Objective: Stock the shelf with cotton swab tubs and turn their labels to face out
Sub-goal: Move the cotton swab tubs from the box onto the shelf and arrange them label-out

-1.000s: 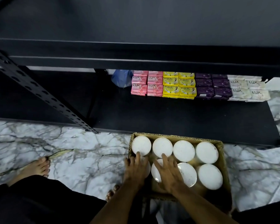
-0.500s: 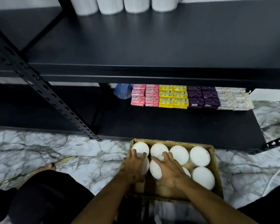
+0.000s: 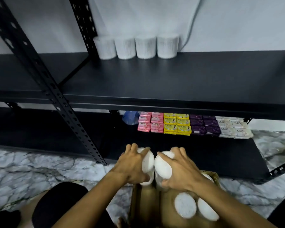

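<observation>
Your left hand [image 3: 132, 167] curls its fingers and thumb around one white-lidded cotton swab tub [image 3: 147, 165], and your right hand [image 3: 181, 171] wraps around a second tub [image 3: 163, 167] the same way; the two tubs touch side by side, raised above the cardboard box [image 3: 214, 176] that sits on the marble floor [image 3: 31, 168] just in front of the black metal shelf unit [image 3: 155, 83]. Both tubs lean with their lids tipped toward you, so you see mostly lid and little of the side, and you cannot tell where their labels face. Below your right wrist, still inside the box, stand two more tubs [image 3: 185, 205] close together, lids up. On the middle shelf board of the unit, at its back against the white wall [image 3: 155, 17], four tubs [image 3: 136, 46] stand upright in a tight row, each touching its neighbour, their ribbed sides of packed swabs turned outward; no label is readable on them. On the lower shelf board, under that row and a little to its right, stacked soap bars [image 3: 194, 125] run in a line of pink, yellow, purple and white packs, with a blue plastic bag [image 3: 130, 117] just beside the pink end. A slotted upright post [image 3: 44, 83] of the unit crosses diagonally to the left of your hands, and your dark-clothed knee [image 3: 61, 204] shows on the floor side, left of the box.
</observation>
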The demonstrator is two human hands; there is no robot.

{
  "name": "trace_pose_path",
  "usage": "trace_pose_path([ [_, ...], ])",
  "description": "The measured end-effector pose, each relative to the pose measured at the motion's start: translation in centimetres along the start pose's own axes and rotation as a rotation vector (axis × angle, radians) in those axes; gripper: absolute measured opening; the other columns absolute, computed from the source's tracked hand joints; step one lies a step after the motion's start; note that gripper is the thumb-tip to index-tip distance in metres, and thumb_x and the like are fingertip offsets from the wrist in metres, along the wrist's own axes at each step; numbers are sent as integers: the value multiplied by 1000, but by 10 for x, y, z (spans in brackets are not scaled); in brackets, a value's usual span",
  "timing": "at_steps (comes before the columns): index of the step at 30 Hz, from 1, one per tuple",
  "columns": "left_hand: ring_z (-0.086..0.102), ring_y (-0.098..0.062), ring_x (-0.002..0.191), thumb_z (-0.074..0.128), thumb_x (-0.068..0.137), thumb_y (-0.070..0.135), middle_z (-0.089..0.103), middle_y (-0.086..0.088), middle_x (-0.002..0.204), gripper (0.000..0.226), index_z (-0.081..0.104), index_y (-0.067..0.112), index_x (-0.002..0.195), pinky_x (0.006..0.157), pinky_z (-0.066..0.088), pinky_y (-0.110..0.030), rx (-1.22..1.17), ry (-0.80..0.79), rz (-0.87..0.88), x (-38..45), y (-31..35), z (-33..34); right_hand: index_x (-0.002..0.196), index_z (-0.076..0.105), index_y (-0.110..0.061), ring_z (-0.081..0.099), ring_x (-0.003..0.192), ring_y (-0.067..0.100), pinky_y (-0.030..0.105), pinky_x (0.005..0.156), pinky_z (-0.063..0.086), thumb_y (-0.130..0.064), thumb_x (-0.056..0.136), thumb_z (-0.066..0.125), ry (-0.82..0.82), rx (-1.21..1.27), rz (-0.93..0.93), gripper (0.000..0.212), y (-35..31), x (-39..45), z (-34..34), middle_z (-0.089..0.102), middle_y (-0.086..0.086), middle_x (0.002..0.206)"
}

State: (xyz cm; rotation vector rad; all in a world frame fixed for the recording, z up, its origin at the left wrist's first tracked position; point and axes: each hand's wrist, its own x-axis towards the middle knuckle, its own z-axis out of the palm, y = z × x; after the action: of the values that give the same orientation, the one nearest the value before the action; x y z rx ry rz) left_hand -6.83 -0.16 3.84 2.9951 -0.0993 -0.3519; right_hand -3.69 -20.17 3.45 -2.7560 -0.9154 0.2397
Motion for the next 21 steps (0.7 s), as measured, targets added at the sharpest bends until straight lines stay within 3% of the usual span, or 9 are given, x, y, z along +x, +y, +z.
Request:
trace_pose_path([
  [6,30,-22,120,67,61,65,32,0,129,110,13,34,152,97,41,-34,8,92,24,-12,5,-67,140,24,-43,21,118,18,28,87,40,-60,60,61,84,-5,-26,90,-9,0,-63,27,-3,119],
  [14,28,-14,121,63,61,64,31,7,125,107,13,39,152,97,39,-27,-9,195,59,-36,7,-147,115,34,-47,28,109,15,29,79,43,-60,58,56,186,8,-48,63,-32,-6,-137,32,-7,111],
  [21,30,-8,115,61,60,61,35,14,119,101,20,43,151,88,36,-25,-16,269,65,-40,-1,-207,119,40,-42,29,104,12,25,81,44,-63,57,53,254,-38,-101,67,-51,0,-196,34,-10,110],
])
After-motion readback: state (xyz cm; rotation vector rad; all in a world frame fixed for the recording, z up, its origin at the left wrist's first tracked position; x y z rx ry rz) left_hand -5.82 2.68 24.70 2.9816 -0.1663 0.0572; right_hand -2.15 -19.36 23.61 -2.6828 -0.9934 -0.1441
